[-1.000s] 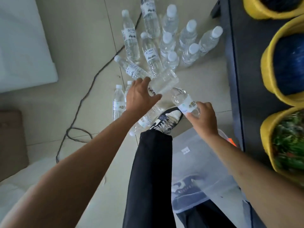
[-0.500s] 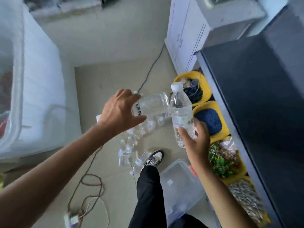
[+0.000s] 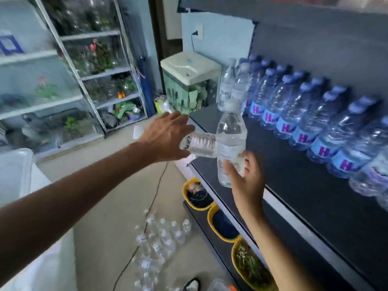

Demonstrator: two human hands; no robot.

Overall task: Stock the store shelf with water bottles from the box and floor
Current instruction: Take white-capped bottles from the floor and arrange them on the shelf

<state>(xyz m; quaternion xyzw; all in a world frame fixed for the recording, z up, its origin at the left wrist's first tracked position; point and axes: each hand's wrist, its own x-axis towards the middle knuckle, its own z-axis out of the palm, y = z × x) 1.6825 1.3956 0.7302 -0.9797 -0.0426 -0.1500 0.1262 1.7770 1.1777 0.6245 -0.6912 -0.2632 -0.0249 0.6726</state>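
Both arms outstretched — left hand (image 3: 165, 137) and right hand (image 3: 247, 183) each gripping.

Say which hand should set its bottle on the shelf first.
Right, probably. The right hand holds its bottle upright, already over the shelf edge. The left hand grips its bottle sideways, farther out over the floor.

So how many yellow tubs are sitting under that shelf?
3, in a row along the lower ledge below the shelf: the far yellow tub, the middle tub holding something dark blue, and the near tub holding greenery. More may lie beyond the frame's bottom edge.
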